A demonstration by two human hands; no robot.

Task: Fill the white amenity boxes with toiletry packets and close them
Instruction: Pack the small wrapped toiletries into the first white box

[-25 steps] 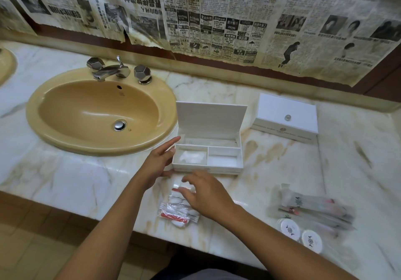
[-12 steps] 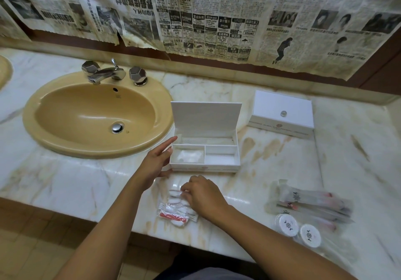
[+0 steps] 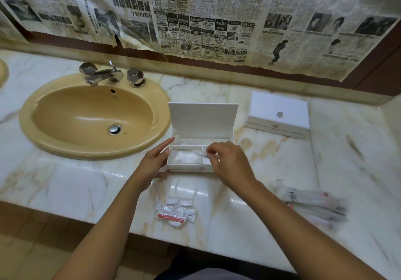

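Over the front compartments of the open amenity box (image 3: 201, 147), the right hand (image 3: 230, 164) pinches a small clear packet (image 3: 200, 153) between thumb and fingertips, holding it just above the divider. The left hand (image 3: 155, 162) lies with straight fingers flat against the box's left wall, steadying it on the marble counter (image 3: 76, 184). The front left compartment already holds something white and soft, probably cotton pads, though blur makes that hard to confirm.

The packet is light and slick, so a loose pinch could let it drop across the divider instead of into one cell, and the raised lid (image 3: 202, 120) would then not seat flat. The box is light too; a hard push from either hand could slide it toward the basin (image 3: 93, 114), whose rim lies just beside it. The remaining cotton bud packets (image 3: 176, 212) sit close to the counter's front edge, where a sweeping forearm could knock them to the floor. A second box (image 3: 278, 114) stands closed, well to the right.
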